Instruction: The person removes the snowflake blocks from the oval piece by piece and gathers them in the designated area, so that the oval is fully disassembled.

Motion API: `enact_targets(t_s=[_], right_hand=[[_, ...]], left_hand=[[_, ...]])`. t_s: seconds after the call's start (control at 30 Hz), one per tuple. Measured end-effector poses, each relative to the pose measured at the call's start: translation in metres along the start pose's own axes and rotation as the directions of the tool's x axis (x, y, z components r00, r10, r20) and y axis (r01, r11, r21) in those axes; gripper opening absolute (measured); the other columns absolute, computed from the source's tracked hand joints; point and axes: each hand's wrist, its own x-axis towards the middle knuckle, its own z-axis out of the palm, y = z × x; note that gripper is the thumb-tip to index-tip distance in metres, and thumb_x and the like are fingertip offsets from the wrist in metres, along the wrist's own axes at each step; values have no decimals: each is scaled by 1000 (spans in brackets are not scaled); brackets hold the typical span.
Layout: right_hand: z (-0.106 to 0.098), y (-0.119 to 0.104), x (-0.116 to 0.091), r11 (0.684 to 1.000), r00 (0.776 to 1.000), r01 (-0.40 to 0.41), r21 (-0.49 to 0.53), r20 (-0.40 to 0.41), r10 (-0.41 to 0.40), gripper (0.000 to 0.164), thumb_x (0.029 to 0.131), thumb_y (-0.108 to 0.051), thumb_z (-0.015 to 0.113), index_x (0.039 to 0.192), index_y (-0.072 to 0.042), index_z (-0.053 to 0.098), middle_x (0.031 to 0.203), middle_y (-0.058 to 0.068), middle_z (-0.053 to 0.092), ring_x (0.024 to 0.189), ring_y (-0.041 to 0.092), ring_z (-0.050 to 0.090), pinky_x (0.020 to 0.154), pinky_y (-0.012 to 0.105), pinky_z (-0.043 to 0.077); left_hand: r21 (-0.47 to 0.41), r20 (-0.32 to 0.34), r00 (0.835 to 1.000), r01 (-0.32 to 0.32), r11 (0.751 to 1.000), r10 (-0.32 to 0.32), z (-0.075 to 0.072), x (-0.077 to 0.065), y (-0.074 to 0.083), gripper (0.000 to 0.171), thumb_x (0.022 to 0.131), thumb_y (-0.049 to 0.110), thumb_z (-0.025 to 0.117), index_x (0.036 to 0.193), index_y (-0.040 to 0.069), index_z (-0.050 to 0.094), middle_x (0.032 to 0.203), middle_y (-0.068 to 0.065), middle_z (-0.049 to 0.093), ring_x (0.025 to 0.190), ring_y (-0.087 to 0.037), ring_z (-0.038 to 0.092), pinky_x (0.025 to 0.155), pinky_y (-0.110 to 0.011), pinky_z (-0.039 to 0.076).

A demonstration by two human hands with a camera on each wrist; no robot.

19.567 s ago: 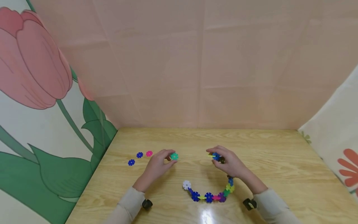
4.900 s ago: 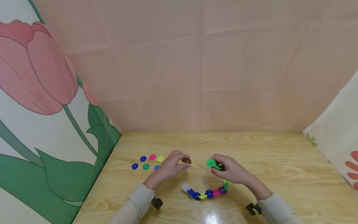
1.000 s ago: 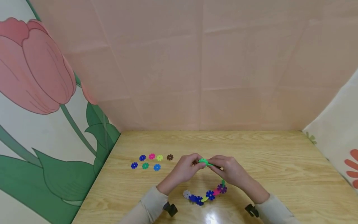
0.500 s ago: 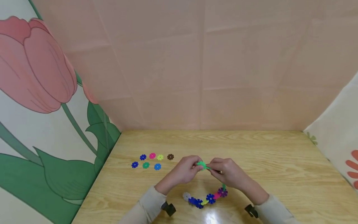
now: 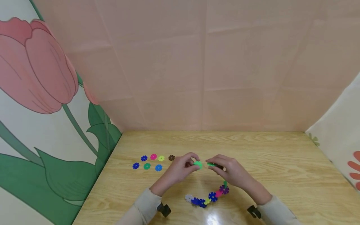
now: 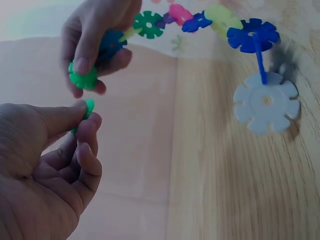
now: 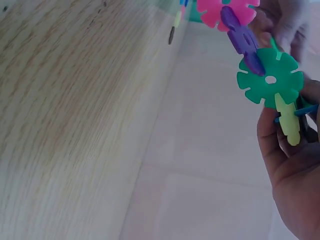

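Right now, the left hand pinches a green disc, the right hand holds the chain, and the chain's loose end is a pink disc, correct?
No: the left wrist view shows that the chain ends in a white disc, not pink. The rest is right.

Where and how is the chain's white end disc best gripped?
Probably pinch the white disc by its outer notched rim, coming from the left in the head view: the edge-on blue disc joins its opposite side, leaving the left edge free.

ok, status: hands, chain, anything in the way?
Left hand pinches a separate green disc. Right hand grips the disc chain near its green end. Open gap between, nothing seen in the way. Loose discs off to the left.
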Motion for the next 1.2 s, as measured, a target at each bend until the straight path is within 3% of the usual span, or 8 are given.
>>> enact_targets(t_s=[0.13, 0.37, 0.53, 0.73, 0.87, 1.0, 1.2], right_hand=[[0, 2, -1, 997, 999, -41, 61, 4, 41, 33, 91, 0, 73, 121, -12, 72, 104, -3, 70, 78, 0, 60, 62, 17, 52], [-1, 2, -2, 992, 995, -93, 89, 45, 90, 32, 96, -2, 66, 127, -12, 70, 110, -1, 69, 87, 4, 63, 67, 23, 54], [0, 2, -3, 988, 991, -112, 108, 79, 104, 35, 98, 3, 61, 131, -6, 66, 114, 2, 66, 85, 3, 59, 66, 22, 52], [-1, 1, -4, 981, 984, -151, 122, 116, 137, 40, 99, 5, 57, 138, -4, 59, 115, 0, 66, 83, 1, 57, 68, 23, 52], [-3, 0, -4, 958, 965, -242, 154, 145, 221, 31, 102, -1, 57, 133, -5, 59, 111, -1, 68, 87, 2, 62, 69, 26, 54], [-5, -1, -3, 934, 946, -308, 179, 162, 281, 21, 104, -7, 57, 124, -9, 61, 99, -4, 68, 81, 3, 63, 65, 27, 54], [-6, 0, -2, 936, 955, -286, 203, 144, 261, 20, 103, -7, 58, 121, -12, 64, 96, -7, 69, 80, 4, 65, 67, 28, 57]], left_hand=[[-13, 16, 1000, 27, 1000, -27, -3, -3, -7, 19, 99, 29, 67, 118, 26, 68, 82, 9, 69, 73, -12, 66, 58, -25, 51], [-63, 16, 996, 92, 994, -92, -7, -6, -23, 22, 98, 26, 68, 120, 23, 72, 90, -8, 72, 83, -31, 70, 62, -32, 56], [-60, -16, 993, 113, 992, -114, -11, -8, -35, 27, 98, 22, 69, 124, 16, 71, 88, 0, 69, 83, -32, 69, 66, -35, 58], [-60, -22, 986, 165, 985, -166, -16, -11, -50, 32, 97, 17, 71, 128, 12, 68, 94, 3, 65, 87, -24, 68, 69, -32, 58], [-6, -10, 980, 197, 980, -197, -20, -13, -59, 37, 95, 14, 72, 132, 10, 66, 99, 2, 64, 92, -15, 63, 72, -26, 55], [46, -9, 977, 214, 976, -214, -21, -13, -70, 39, 93, 13, 74, 131, 9, 66, 100, 3, 64, 94, -15, 60, 76, -27, 54], [142, -22, 971, 240, 960, -239, -24, -14, -83, 38, 91, 15, 77, 127, 9, 67, 95, 3, 62, 87, -13, 57, 74, -27, 52]])
